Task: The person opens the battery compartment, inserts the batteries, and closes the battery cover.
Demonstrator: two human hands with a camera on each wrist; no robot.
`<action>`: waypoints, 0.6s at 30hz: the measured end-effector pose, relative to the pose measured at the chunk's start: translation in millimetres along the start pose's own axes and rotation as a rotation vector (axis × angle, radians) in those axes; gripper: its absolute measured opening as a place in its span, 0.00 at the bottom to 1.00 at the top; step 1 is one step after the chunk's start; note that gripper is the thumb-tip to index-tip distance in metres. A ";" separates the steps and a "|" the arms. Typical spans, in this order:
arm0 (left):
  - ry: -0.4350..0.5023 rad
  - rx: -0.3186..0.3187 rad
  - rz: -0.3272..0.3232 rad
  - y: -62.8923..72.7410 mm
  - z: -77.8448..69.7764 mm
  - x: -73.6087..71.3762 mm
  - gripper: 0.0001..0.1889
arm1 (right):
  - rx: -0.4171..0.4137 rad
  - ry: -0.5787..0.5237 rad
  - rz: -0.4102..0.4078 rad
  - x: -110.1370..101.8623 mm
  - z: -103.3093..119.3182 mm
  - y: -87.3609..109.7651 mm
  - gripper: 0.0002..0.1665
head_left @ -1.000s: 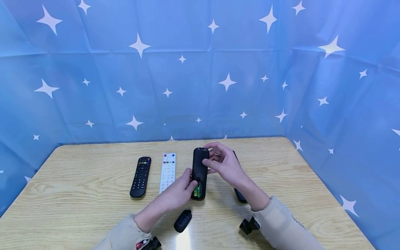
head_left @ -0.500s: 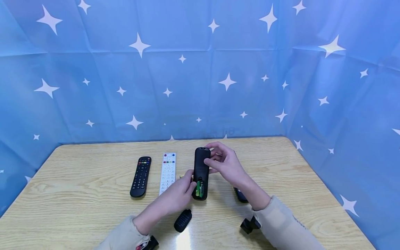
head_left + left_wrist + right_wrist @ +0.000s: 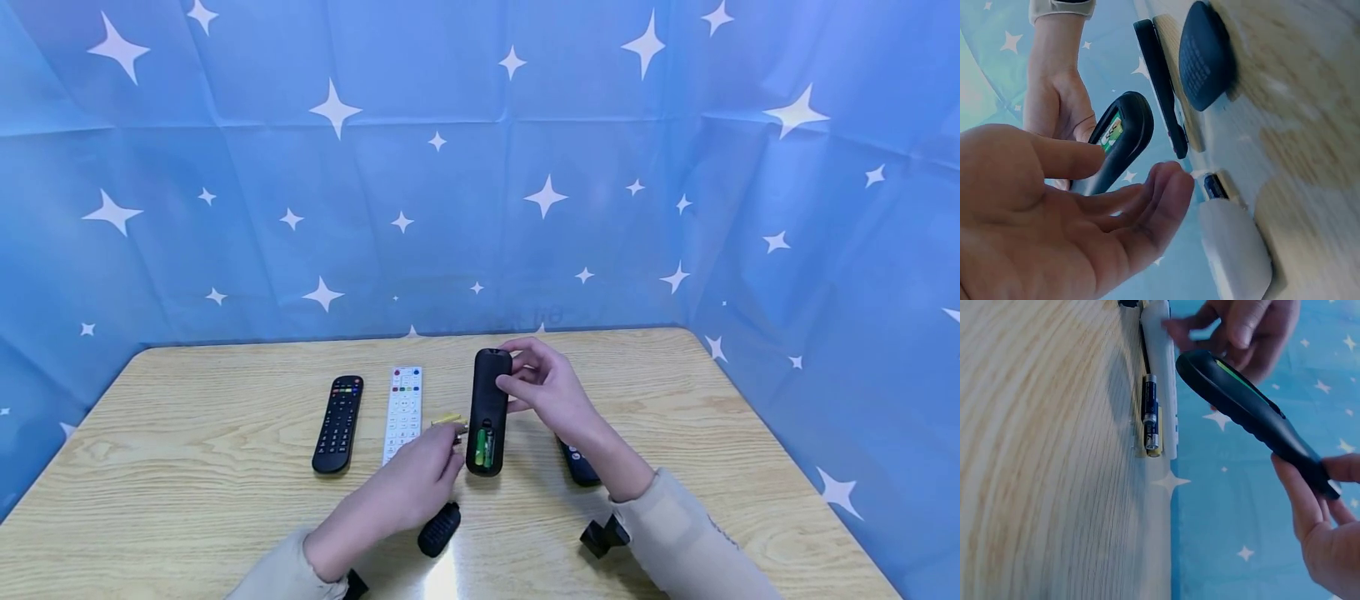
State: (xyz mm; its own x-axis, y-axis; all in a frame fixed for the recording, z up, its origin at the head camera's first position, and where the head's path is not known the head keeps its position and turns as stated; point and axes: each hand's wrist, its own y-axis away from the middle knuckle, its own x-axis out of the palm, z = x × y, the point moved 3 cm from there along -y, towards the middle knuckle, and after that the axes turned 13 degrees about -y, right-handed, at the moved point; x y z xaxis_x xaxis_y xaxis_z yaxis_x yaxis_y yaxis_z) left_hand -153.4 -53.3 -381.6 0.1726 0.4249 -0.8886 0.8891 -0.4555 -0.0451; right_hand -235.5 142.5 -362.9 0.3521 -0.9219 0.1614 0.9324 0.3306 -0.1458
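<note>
My right hand [image 3: 551,387] holds a black remote control [image 3: 489,396] above the table by its upper end, thumb on its back. The back faces me, and its battery compartment lies uncovered with green batteries [image 3: 484,447] inside. Apart from the remote, my left hand [image 3: 412,483] has relaxed fingers with nothing between them, as the left wrist view confirms. It hovers near loose batteries [image 3: 1150,409] beside the white remote [image 3: 405,408]; a yellow battery [image 3: 448,418] shows just past its fingertips. The black battery cover [image 3: 439,529] lies on the table near the left wrist.
Farther left on the wooden table [image 3: 225,433] lies a black remote with coloured buttons [image 3: 337,425]. Another dark remote [image 3: 579,467] is partly hidden under my right forearm. A blue star-printed curtain [image 3: 480,208] stands behind the table.
My left hand has let go of the black remote and drawn back toward the left. The right hand has shifted the remote slightly right. The yellow battery has come into sight.
</note>
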 end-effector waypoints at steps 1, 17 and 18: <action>-0.027 -0.007 0.009 1.5 -0.6 -0.1 0.20 | 0.000 0.000 0.001 -0.4 0.1 0.0 0.25; -0.278 0.053 0.203 14.2 -5.2 1.1 0.13 | 0.011 -0.002 -0.006 -2.4 2.3 1.2 0.25; -0.289 0.062 0.217 14.6 -5.2 1.9 0.13 | 0.010 -0.001 -0.007 -2.6 2.3 1.3 0.25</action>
State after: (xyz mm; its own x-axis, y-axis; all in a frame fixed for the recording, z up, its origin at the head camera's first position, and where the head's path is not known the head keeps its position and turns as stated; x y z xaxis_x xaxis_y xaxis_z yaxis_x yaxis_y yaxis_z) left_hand -137.8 -55.1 -381.5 0.2197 0.0788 -0.9724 0.8160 -0.5611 0.1389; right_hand -235.0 145.8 -361.3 0.3455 -0.9242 0.1629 0.9357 0.3260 -0.1347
